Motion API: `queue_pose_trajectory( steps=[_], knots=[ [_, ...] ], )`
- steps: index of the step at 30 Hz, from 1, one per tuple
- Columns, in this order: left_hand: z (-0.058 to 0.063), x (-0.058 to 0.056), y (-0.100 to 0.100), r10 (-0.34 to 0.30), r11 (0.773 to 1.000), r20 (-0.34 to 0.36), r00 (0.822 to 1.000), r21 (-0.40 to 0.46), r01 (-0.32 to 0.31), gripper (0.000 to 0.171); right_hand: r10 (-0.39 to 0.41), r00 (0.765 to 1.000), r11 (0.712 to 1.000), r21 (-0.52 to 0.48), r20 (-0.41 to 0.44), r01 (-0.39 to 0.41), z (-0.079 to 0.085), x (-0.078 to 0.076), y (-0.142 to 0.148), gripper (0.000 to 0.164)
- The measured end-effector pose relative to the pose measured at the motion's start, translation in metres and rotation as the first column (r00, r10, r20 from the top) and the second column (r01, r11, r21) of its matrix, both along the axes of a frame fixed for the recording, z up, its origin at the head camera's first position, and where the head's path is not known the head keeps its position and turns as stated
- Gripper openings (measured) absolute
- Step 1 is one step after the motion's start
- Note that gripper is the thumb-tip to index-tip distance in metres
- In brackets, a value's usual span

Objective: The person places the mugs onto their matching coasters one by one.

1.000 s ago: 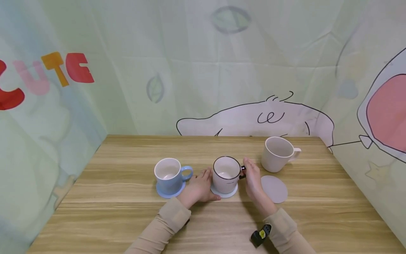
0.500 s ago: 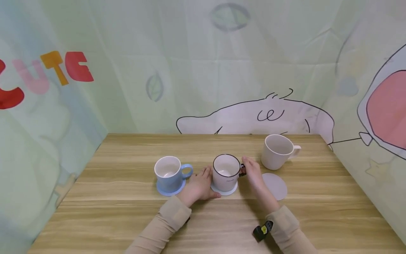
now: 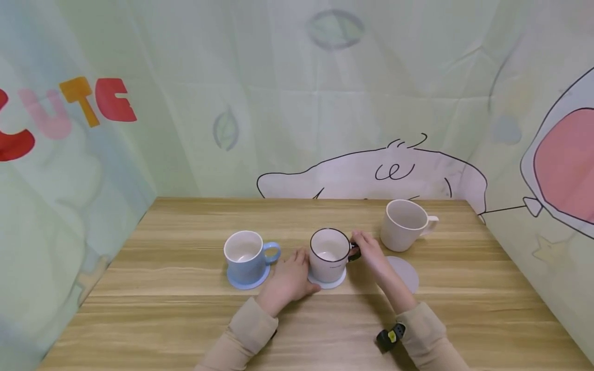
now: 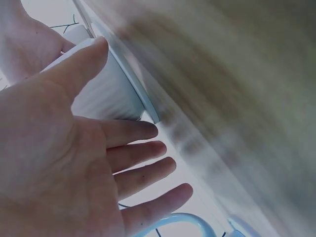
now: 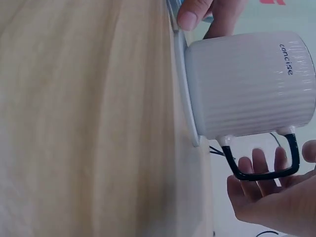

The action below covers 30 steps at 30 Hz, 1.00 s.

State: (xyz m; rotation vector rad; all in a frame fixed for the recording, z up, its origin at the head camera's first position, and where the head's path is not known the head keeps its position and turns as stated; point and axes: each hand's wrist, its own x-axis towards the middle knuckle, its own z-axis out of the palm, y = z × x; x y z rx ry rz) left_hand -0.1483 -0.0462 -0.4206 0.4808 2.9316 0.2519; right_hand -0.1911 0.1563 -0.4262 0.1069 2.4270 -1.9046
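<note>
A white mug (image 5: 247,84), probably rigid and breakable, stood on a pale coaster (image 5: 185,89) on the surface (image 3: 139,319), the left hand (image 3: 290,278) straight-fingered beside it, the right hand (image 3: 368,252) unclenched at the black handle (image 5: 261,176), seemingly its best hold.

Small dark lettering (image 5: 286,59) on the white, black-handled mug (image 5: 242,86) reads "concise". On the fabric backdrop (image 3: 274,103), large red, pink and orange capitals (image 3: 76,91) spell "CUTE", the C cut by the head view's edge.
</note>
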Motion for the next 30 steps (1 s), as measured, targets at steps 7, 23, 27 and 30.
queue_pose_trajectory(
  steps=[7,23,27,30],
  knots=[
    [-0.001,0.007,-0.001,-0.016,0.999,-0.115,0.993,-0.046,0.011,0.073,-0.037,0.996,0.998,0.04,-0.078,0.04,0.013,0.007,0.001,0.03],
    [0.007,0.02,0.0,0.047,0.998,-0.335,0.941,0.061,-0.028,0.064,-0.1,0.98,0.988,0.097,-0.171,0.118,0.036,0.025,0.03,0.026],
    [0.01,0.023,0.001,0.062,0.996,-0.348,0.935,0.087,-0.033,0.07,-0.109,0.977,0.989,0.082,-0.181,0.125,0.038,0.027,0.034,0.027],
    [0.012,0.025,0.002,0.066,0.994,-0.359,0.931,0.101,-0.032,0.072,-0.105,0.976,0.99,0.073,-0.189,0.121,0.039,0.027,0.036,0.026]
  ],
)
